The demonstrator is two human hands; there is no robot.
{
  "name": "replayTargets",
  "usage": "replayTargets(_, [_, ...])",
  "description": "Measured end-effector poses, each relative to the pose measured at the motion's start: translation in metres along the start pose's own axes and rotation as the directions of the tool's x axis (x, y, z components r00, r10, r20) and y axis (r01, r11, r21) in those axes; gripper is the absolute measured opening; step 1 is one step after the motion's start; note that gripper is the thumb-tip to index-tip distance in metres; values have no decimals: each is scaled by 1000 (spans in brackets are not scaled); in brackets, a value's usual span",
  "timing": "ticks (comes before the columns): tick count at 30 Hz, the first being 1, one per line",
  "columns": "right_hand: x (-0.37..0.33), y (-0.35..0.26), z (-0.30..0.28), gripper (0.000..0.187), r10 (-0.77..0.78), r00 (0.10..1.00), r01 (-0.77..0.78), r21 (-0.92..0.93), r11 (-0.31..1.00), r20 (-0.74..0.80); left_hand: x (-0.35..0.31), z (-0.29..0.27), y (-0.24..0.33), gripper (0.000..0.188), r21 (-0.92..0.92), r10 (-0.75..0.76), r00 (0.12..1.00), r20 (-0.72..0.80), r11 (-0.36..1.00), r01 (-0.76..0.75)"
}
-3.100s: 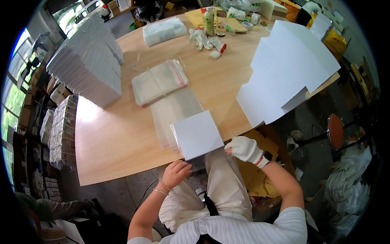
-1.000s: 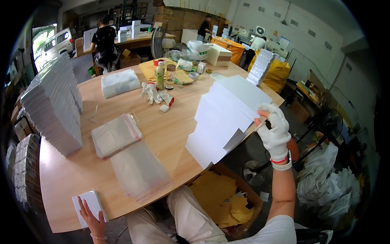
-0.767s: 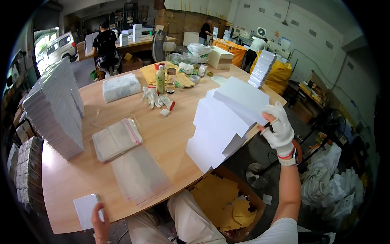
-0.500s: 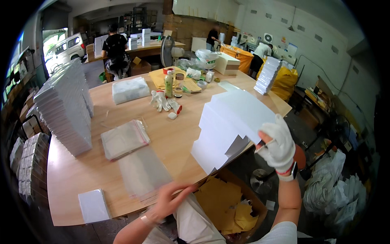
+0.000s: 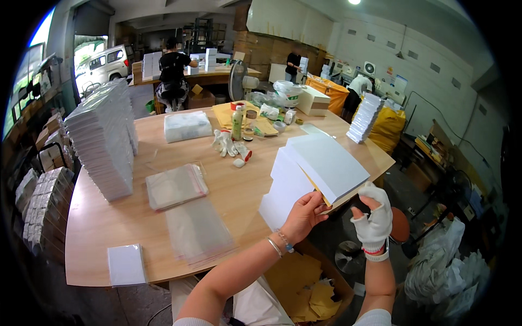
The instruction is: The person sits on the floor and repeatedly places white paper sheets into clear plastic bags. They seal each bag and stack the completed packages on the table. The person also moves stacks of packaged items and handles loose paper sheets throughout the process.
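At the table's right edge lies a stepped stack of white paper (image 5: 329, 163), its upper layer turned at an angle to the sheets below. My bare left hand (image 5: 304, 218) pinches the near corner of a thin yellow-brown sheet (image 5: 311, 182), which shows as a sliver beneath that upper layer. My right hand (image 5: 373, 216), in a white glove with bare thumb and fingertip, hovers just off the stack's right corner. Its fingers are bent, thumb apart, with nothing between them. Clear plastic bags (image 5: 176, 186) lie left of the stack, with more loose bags (image 5: 200, 228) nearer me.
Tall stacks of wrapped white packs (image 5: 100, 141) stand at the left; one pack (image 5: 126, 264) lies at the near-left edge. Spare gloves (image 5: 224, 142), bottles (image 5: 237, 124) and brown envelopes (image 5: 223, 113) sit farther back. Below the table is a carton of brown paper (image 5: 296, 277). Other people work behind.
My left hand has moved from the near table edge up and right to the stack, taking hold of the yellow-brown sheet. My right hand has let go of the stack's corner.
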State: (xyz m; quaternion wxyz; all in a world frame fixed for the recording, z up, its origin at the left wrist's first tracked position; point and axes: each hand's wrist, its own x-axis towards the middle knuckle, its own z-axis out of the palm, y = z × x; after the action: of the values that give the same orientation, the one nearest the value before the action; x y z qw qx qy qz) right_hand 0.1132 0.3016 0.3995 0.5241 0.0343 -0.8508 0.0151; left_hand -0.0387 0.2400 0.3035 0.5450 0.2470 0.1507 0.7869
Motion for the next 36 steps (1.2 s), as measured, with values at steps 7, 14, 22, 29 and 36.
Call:
replayTargets(7, [-21,24,13,53,541,402,-667,641,-379,739,4,4,17,12,833,472,882,10,484,-269])
replayTargets(14, [24,11,28,24,866,185,-676,700,-231,464,-3,-6,19,6,878,659,712,241,166,-450])
replayTargets(22, [-80,-8,-12,27,572,808,-588,154,794,139,-136,-128,-62,18,967,65,990,128,-228,-110])
replayTargets(29, [-127,-51,36,30,371,807,-523,264,811,458,-206,-191,13,19,806,379,917,-122,-502,314])
replayTargets(36, [-180,-86,130,45,323,234,-935,303,-183,917,-211,-239,62,17,394,358,871,-337,-787,476])
